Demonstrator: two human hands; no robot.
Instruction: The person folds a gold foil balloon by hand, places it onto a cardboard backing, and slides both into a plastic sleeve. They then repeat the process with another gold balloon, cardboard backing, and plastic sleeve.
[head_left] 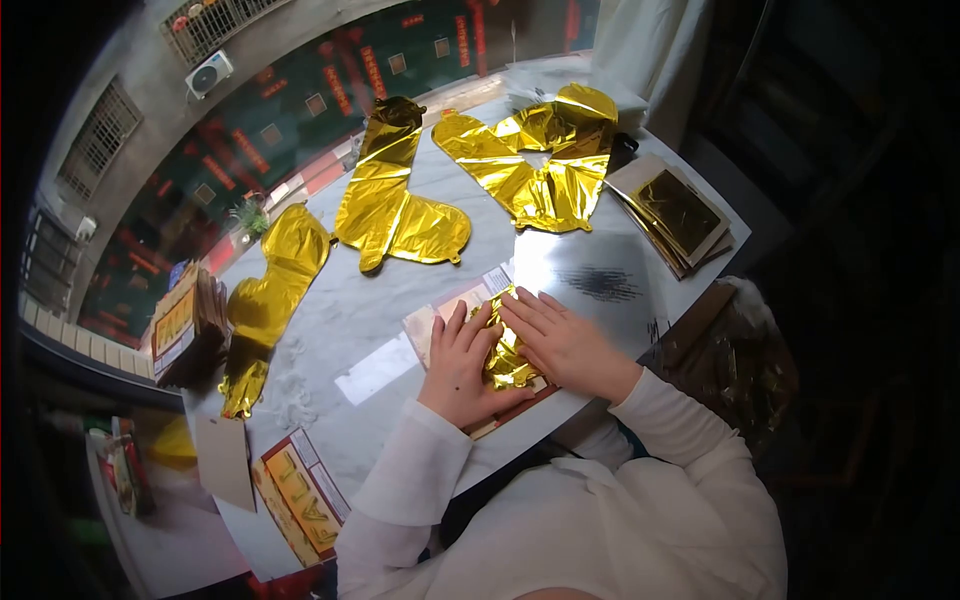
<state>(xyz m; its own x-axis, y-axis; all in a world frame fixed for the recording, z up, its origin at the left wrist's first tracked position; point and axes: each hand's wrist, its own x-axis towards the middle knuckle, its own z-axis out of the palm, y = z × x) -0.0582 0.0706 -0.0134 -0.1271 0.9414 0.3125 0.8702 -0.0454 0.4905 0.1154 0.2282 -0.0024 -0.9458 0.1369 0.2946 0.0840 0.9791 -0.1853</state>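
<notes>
Both of my hands lie flat on a crumpled gold foil balloon [510,365], near the table's front edge. Under the foil is a printed packaging card [420,322], mostly covered. My left hand [462,372] presses on the foil's left side with fingers spread. From the right, my right hand [572,345] rests on it with fingers stretched out. Beyond them lie a flat gold L-shaped balloon [395,205] and a gold A-shaped balloon [560,170]. A long gold foil balloon [270,295] stretches along the table's left side.
A stack of packages [182,325] stands at the left edge. A printed "FALL" package [302,492] and a plain card [225,462] lie front left. Brown packets [680,210] are piled on the right. A clear plastic sheet [590,285] lies behind my right hand.
</notes>
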